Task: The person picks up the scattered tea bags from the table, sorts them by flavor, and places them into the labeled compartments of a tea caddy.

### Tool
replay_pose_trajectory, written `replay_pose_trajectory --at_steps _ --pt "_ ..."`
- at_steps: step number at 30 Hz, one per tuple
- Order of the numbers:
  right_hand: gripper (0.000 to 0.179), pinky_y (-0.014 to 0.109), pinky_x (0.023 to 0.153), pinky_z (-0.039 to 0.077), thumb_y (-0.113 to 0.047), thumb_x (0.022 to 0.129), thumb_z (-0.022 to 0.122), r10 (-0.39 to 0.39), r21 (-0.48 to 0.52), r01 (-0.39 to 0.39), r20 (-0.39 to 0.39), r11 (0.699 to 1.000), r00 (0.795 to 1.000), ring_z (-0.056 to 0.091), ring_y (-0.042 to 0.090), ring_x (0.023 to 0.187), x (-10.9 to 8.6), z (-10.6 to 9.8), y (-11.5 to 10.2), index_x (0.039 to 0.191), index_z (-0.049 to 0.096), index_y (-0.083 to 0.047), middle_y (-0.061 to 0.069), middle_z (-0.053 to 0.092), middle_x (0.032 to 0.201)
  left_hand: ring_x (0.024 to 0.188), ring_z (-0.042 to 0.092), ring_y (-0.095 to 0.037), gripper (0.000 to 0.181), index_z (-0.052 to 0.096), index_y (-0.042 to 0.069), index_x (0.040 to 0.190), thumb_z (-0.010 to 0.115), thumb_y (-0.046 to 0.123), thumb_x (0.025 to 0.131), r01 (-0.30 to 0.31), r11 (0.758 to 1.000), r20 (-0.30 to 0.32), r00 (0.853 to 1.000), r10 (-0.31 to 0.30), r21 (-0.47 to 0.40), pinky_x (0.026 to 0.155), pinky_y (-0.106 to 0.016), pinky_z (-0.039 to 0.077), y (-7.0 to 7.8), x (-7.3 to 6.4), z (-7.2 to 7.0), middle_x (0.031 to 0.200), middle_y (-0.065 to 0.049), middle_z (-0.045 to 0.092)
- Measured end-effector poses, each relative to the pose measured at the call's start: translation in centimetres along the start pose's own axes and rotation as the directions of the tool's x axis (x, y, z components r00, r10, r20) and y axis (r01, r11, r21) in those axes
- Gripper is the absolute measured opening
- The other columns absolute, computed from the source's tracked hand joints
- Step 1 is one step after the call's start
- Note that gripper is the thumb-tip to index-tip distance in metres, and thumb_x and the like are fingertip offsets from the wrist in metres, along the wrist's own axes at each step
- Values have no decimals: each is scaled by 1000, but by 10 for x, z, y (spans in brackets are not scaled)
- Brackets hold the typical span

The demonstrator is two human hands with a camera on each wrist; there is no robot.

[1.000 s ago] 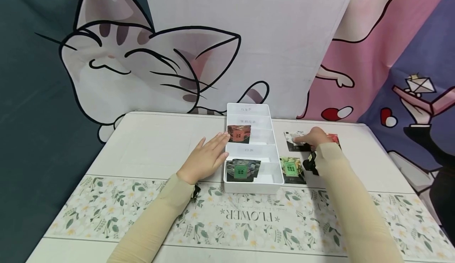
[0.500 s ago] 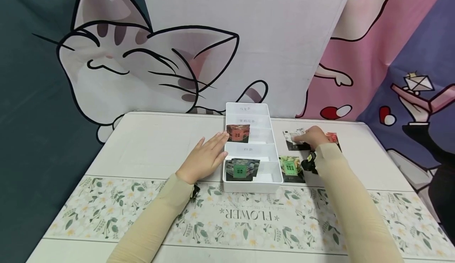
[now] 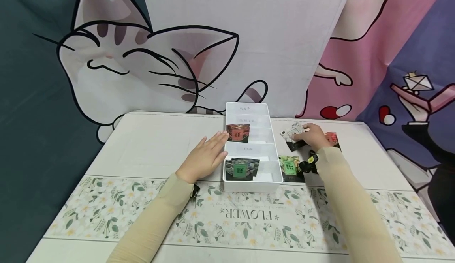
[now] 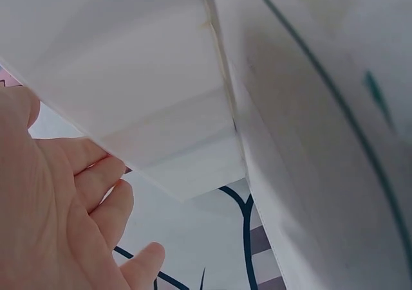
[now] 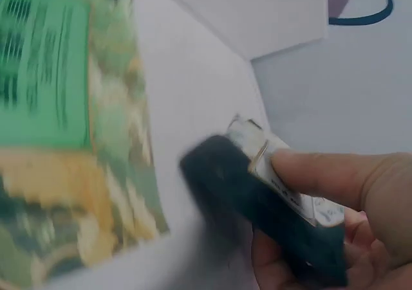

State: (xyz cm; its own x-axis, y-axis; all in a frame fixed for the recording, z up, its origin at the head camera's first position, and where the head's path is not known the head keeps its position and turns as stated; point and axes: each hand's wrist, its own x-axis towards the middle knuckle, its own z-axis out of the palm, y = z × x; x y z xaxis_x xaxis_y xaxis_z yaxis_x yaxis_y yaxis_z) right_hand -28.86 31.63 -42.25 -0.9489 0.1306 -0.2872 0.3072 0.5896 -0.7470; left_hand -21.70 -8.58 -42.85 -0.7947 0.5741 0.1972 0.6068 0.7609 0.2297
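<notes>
My right hand (image 3: 314, 136) pinches a white-and-black tea sachet (image 3: 293, 130) between thumb and fingers, tilted over the table right of the box. In the right wrist view the thumb presses the sachet's pale label (image 5: 283, 181), and the fingers lie beneath it. On the other side, my left hand (image 3: 202, 160) lies palm down with straight fingers touching the left rim of the white divided box (image 3: 253, 187). Its fingertips (image 4: 106, 164) meet the box edge in the left wrist view. Inside the box sit a red sachet (image 3: 238, 133) and several green-labelled sachets (image 3: 242, 170) in the front compartment.
A yellow-green sachet (image 3: 290, 168) lies against the box's right side. Behind the right hand a red sachet (image 3: 332, 137) shows partly. Handwritten labels mark the box's dividers. A cartoon cat curtain (image 3: 277, 49) hangs along the table's (image 3: 156, 144) back edge.
The right hand has taken hold of the white-and-black sachet, which lay flat before and is now tilted up off the table. The left hand and the box stay in place.
</notes>
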Motion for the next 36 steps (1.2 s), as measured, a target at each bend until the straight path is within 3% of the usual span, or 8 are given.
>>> replay_pose_trajectory --at_steps 4,8,14,20,26,32,36 --pt "71 56 107 44 -13 94 70 -21 75 23 -34 997 999 47 36 123 -6 4 -4 152 35 6 32 37 150 155 16 -20 62 20 12 162 32 43 110 3 1000 12 1000 -4 15 125 -50 10 1 0 -1 168 -1 19" --pt "62 47 98 47 -15 96 68 -48 116 57 -78 992 996 49 31 115 -11 7 -6 148 41 4 27 43 144 155 16 -20 61 21 12 163 31 43 110 3 1000 14 1000 -4 22 125 -51 10 1 0 -1 168 -1 19" --pt "43 39 83 43 -21 94 70 -80 99 96 -153 990 985 45 28 103 -17 10 -8 125 51 2 18 47 124 155 18 -21 61 22 12 162 32 43 110 -3 1000 2 1000 3 30 125 -51 10 0 0 -1 168 -2 20" --pt "30 38 82 41 -21 92 71 -52 165 86 -198 983 979 44 27 100 -22 11 -9 108 52 -3 12 48 113 155 17 -21 61 21 13 163 31 43 110 2 999 10 1000 -2 33 126 -50 8 1 1 0 168 -1 19" --pt "31 32 76 45 -17 91 71 -51 227 104 -229 968 972 50 17 86 -26 13 -8 113 54 -4 4 55 96 155 17 -21 61 21 12 162 31 42 111 4 999 9 1000 -4 36 125 -50 7 1 1 0 168 -2 20" --pt "39 26 74 46 -16 93 70 -59 244 122 -249 962 967 50 11 83 -32 15 -8 126 56 -1 -3 57 93 155 17 -20 61 21 13 162 32 42 110 2 998 5 1000 -2 59 126 -49 4 2 1 -1 168 -2 21" --pt "35 25 70 43 -17 93 71 -45 281 122 -268 952 962 48 9 77 -38 16 -12 122 56 -6 -9 56 81 155 17 -19 61 22 13 162 32 43 110 4 998 4 1000 -5 70 126 -49 3 2 0 -1 168 -1 20"
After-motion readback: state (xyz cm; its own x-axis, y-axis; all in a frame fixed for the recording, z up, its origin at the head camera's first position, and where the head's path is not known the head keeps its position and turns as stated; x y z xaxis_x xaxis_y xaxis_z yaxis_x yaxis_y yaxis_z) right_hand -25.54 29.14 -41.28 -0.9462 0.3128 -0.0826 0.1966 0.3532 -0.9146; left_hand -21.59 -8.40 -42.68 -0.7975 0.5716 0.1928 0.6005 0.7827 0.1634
